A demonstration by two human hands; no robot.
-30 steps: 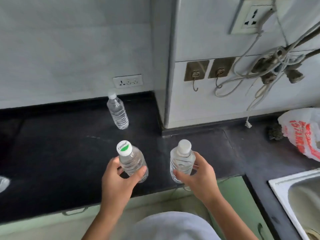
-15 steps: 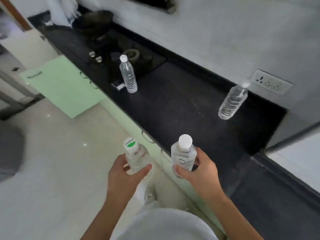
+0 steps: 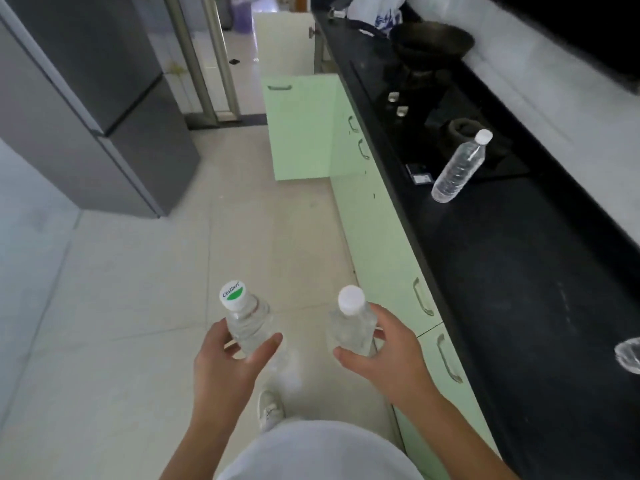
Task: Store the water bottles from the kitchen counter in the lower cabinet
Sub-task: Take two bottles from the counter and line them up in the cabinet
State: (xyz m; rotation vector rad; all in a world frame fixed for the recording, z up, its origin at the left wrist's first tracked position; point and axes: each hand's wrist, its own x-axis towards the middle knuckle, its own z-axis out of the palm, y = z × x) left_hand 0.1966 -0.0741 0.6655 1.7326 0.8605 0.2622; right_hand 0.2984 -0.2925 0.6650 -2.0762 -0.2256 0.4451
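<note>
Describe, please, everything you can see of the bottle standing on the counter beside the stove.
The bottle is clear, ribbed plastic with a white screw cap and no visible label. It looks capped and holds clear water. It stands on its base on the black counter, appearing to lean only through the wide lens, just in front of the stove. Nothing but the counter touches it; both hands are well away from it.

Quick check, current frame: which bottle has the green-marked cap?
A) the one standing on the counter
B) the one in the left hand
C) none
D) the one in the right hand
B: the bottle in the left hand has a white cap with a green patch; the right hand's bottle and the counter bottle have plain white caps.
</note>
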